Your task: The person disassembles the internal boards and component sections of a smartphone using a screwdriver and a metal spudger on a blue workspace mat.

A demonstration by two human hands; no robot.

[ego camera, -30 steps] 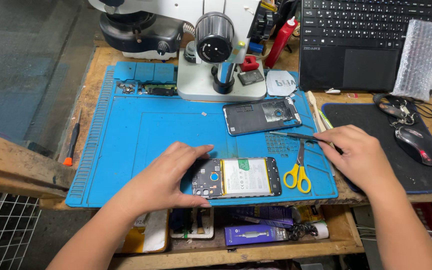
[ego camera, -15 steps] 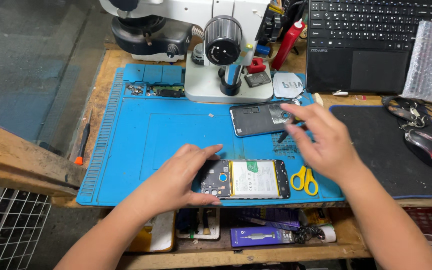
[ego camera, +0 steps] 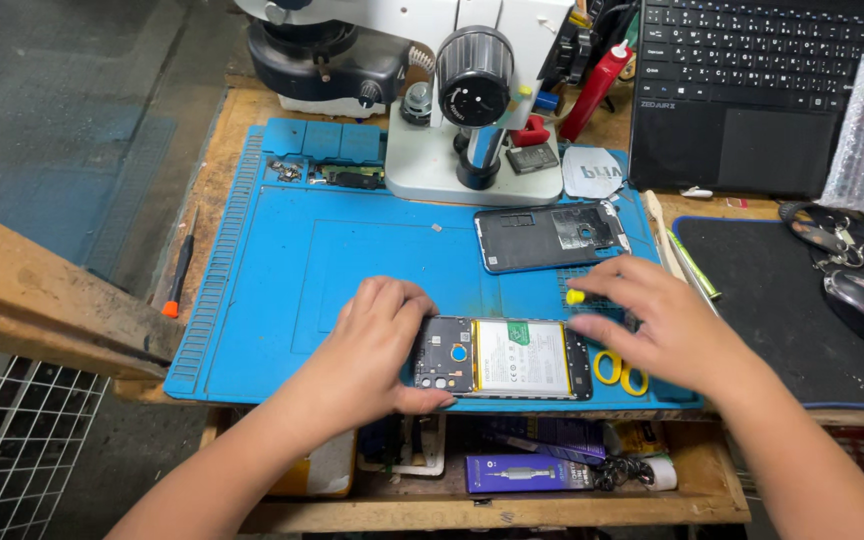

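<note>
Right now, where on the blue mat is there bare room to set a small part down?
The blue mat is bare across its left and middle, between the ribbed left edge and the left hand, below the microscope base. The right side is crowded: back cover, opened phone, right hand and yellow scissors.

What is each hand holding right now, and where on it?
Left hand grips the opened phone by its left end. Right hand pinches a small yellow-tipped tool at the tip; its shaft is hidden.
</note>
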